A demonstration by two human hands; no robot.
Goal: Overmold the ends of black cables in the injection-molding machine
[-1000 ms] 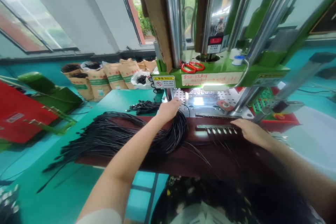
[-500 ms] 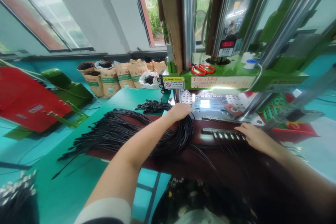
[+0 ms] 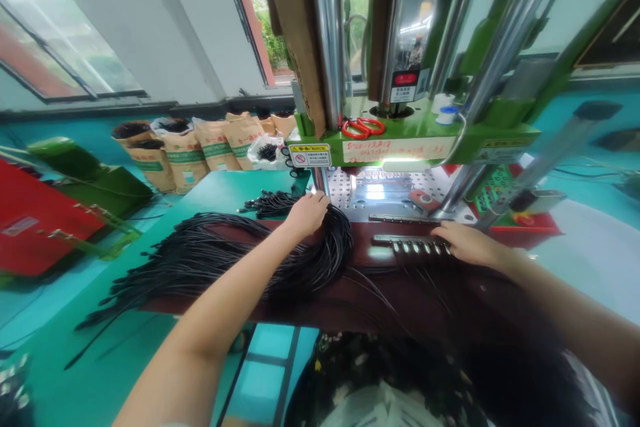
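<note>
My left hand [image 3: 308,213] is closed, fingers curled together at the upper bend of a thick bundle of black cables [image 3: 220,253]. What the fingertips hold is hidden. The bundle curves over a dark red board [image 3: 370,300], its loose ends fanning out to the left. My right hand [image 3: 465,242] has its thumb and fingers closed on the right end of a slotted metal bar [image 3: 400,241]. Several silvery connector ends stick out along the bar's near side, with thin black cables trailing from them. Just behind lies a second narrow metal bar [image 3: 400,218].
A green press [image 3: 430,140] with steel columns stands ahead, its lit metal bed [image 3: 380,190] below. Red scissors [image 3: 363,127] and a blue-topped spool [image 3: 447,116] rest on it. Another cable bunch [image 3: 270,204] lies behind. Paper sacks [image 3: 185,157] stand by the wall.
The view has turned to the right, so the scene shifts left. My left hand has moved slightly left along the cable bundle. My right hand stays at the bar's end.
</note>
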